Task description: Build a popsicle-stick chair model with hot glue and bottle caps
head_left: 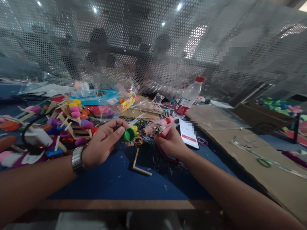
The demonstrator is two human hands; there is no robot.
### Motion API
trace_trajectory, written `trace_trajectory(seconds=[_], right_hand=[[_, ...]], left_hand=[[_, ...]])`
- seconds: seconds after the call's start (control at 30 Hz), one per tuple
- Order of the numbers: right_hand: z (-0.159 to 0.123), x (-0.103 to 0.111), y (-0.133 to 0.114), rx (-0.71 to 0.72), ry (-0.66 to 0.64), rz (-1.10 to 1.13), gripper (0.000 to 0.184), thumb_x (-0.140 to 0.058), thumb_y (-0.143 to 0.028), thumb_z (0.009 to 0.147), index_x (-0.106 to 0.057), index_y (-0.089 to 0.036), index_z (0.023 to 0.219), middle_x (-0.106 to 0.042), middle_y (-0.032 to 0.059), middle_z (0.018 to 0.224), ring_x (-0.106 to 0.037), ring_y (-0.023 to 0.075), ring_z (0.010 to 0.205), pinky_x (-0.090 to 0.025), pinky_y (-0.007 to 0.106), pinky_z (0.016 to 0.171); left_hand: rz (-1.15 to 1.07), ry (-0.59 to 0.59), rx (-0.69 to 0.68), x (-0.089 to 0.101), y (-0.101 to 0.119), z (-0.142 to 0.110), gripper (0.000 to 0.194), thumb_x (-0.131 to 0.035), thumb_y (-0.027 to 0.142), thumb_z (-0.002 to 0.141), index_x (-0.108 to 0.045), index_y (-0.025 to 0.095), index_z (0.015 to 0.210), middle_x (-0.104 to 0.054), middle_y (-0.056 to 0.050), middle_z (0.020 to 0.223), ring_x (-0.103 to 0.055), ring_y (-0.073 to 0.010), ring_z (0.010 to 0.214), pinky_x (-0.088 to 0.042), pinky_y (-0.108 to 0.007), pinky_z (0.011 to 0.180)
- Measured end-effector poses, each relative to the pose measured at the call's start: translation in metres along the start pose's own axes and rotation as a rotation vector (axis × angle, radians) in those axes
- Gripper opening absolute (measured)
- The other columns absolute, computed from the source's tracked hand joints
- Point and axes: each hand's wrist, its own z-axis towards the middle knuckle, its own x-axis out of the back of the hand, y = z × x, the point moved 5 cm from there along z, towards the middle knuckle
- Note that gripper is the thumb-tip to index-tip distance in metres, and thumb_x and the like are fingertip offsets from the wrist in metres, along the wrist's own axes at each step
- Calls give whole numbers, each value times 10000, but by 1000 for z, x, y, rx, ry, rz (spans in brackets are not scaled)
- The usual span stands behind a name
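Observation:
My left hand [103, 140] pinches a green bottle cap [129, 135] between thumb and fingers, its hollow side turned toward the right. My right hand [171, 143] is closed round a pink hot glue gun [166, 126], whose grip is mostly hidden by the fingers. The gun's front end is crusted with residue and points left, at the cap; I cannot tell whether they touch. Two thin wooden sticks, set as an L [136, 166], lie on the blue table top [100, 185] below the hands. A yellow piece [134, 129] shows just behind the cap.
Coloured caps and stick pieces [74, 127] crowd the left, beside a white power adapter [39, 139] with a black cable. A red-capped plastic bottle [187, 99] and a phone [188, 132] stand and lie behind my right hand. Cardboard [251, 159] covers the right side. A perforated metal screen [144, 41] rises behind.

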Motion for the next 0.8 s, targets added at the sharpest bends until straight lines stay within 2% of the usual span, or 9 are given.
trace_trajectory(seconds=[0.67, 0.8], right_hand=[[-1, 0, 2, 11, -27, 1, 160, -582, -233, 573, -515, -218, 718, -525, 2, 665, -474, 160, 622, -411, 294, 544], [-1, 0, 4, 13, -39, -24, 142, -574, -233, 584, -497, -226, 704, -494, -6, 637, -440, 153, 595, -389, 296, 532]], left_hand=[[9, 17, -20, 1, 2, 1, 219, -749, 374, 847, -682, 190, 944, -631, 1, 778, -617, -115, 662, -555, -217, 617], [15, 30, -25, 0, 3, 1, 231, -763, 375, 834, -680, 184, 932, -628, 0, 778, -614, -113, 666, -558, -203, 618]])
